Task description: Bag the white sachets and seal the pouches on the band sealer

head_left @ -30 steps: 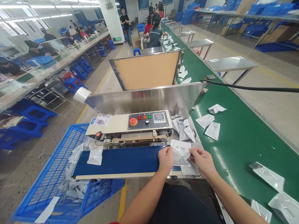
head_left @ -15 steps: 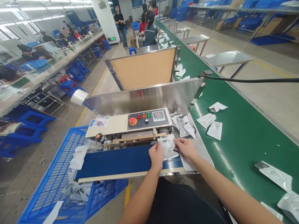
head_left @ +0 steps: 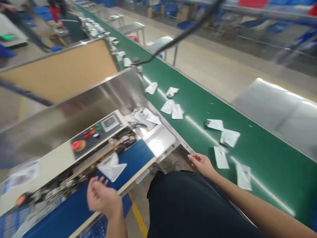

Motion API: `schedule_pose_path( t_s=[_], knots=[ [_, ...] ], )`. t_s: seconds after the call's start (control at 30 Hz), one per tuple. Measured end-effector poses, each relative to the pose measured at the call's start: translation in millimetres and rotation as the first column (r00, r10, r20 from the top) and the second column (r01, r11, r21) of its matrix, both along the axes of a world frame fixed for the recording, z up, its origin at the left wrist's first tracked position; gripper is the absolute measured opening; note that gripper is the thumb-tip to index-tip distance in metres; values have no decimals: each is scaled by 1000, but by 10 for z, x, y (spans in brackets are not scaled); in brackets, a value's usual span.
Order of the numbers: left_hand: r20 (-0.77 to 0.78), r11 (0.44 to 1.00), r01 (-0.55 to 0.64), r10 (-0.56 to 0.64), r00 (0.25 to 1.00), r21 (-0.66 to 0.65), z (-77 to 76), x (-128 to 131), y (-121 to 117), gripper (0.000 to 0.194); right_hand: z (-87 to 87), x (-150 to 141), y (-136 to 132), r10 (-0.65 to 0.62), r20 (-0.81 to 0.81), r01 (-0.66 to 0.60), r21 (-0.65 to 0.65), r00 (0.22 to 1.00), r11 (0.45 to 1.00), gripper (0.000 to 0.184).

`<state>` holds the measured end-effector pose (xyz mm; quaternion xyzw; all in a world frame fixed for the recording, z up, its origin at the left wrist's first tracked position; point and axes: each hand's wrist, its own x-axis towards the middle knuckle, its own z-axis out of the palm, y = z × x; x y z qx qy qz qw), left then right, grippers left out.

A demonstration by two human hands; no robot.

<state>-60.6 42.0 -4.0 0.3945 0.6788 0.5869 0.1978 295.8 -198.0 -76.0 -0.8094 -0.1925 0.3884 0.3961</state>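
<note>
"Where's the left hand [head_left: 102, 198]?"

"In front of the band sealer [head_left: 96, 132], open, fingers spread, empty. It's just beside the white foil pouch [head_left: 111, 167] lying on the sealer's blue belt [head_left: 133, 155]."

"Touching it?"

"No. The right hand [head_left: 201, 164] is open and empty too, well apart, right of the sealer, nearest 4 foil pouches [head_left: 220, 157] on the green conveyor [head_left: 272, 158]."

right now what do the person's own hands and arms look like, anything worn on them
The bare left hand and bare right hand have no gloves, and no ring or watch shows. The bare right forearm has no sleeve in view. A black garment shows between the arms.
</note>
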Motion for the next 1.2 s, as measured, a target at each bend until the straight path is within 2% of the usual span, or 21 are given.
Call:
schedule_pose_path(
  t_s=[0.03, 0.07, 0.13, 0.17, 0.23, 0.27, 0.3, 0.33, 0.4, 0.43, 0.47, 0.6, 0.7, 0.77, 0.87, 0.93, 1.0, 1.07, 1.1, 1.2],
  knots=[
    [4, 999, 26, -26, 1000, 30, 44, 72, -38, 42, -113, 172, -410, -82, 101, 93, -105, 992, 990, 48],
    [13, 997, 58, -59, 998, 43, 84, 179, -81, 40, -219, 333, -828, -154, 196, 197, -224, 969, 955, 44],
    [40, 990, 140, -141, 989, 33, 150, 482, -191, 37, -400, 620, -1618, -273, 381, 421, -386, 883, 821, 43],
    [57, 982, 187, -188, 981, 20, 176, 664, -255, 36, -475, 749, -1956, -310, 463, 512, -416, 830, 752, 51],
    [104, 957, 290, -288, 952, -7, 215, 1056, -384, 35, -601, 999, -2459, -359, 588, 654, -424, 725, 626, 75],
    [133, 940, 342, -336, 932, -17, 228, 1252, -443, 34, -654, 1124, -2615, -367, 615, 685, -423, 698, 593, 84],
    [161, 919, 394, -385, 909, -28, 238, 1439, -494, 33, -701, 1248, -2713, -363, 606, 675, -430, 708, 599, 84],
    [188, 892, 450, -436, 880, -40, 247, 1615, -538, 33, -744, 1368, -2761, -348, 566, 631, -441, 747, 638, 77],
    [228, 835, 547, -522, 822, -59, 263, 1917, -605, 35, -816, 1582, -2756, -293, 445, 490, -437, 846, 754, 52],
    [237, 809, 585, -557, 796, -62, 270, 2042, -633, 36, -845, 1671, -2727, -267, 392, 431, -423, 880, 797, 45],
    [238, 785, 617, -589, 773, -62, 276, 2150, -660, 37, -868, 1747, -2691, -261, 362, 405, -410, 895, 817, 43],
    [226, 712, 700, -673, 704, -59, 247, 2448, -811, 39, -879, 1929, -2497, -334, 377, 472, -376, 864, 797, 64],
    [260, 662, 741, -699, 666, -117, 146, 2572, -989, 42, -829, 1935, -2203, -311, 392, 461, -380, 866, 802, 82],
    [279, 624, 761, -709, 647, -180, 63, 2614, -1113, 45, -798, 1882, -1964, -220, 358, 369, -432, 908, 823, 70],
    [291, 580, 776, -720, 630, -246, -36, 2599, -1245, 51, -756, 1782, -1758, -49, 303, 193, -468, 952, 863, 34],
    [277, 581, 768, -718, 639, -269, -82, 2538, -1282, 54, -700, 1777, -1827, 34, 315, 106, -418, 948, 902, 18],
    [252, 602, 746, -704, 664, -284, -127, 2454, -1297, 54, -594, 1895, -2038, 143, 312, -25, -354, 939, 935, 17],
    [237, 629, 719, -681, 693, -297, -183, 2379, -1312, 54, -445, 2167, -2285, 347, 307, -233, -352, 886, 907, 26],
    [237, 638, 707, -668, 705, -306, -217, 2355, -1327, 54, -365, 2354, -2385, 468, 309, -341, -384, 828, 858, 30],
    [251, 641, 687, -642, 725, -344, -327, 2357, -1407, 53, -189, 2989, -2488, 761, 306, -569, -520, 572, 637, 38]
  ],
)
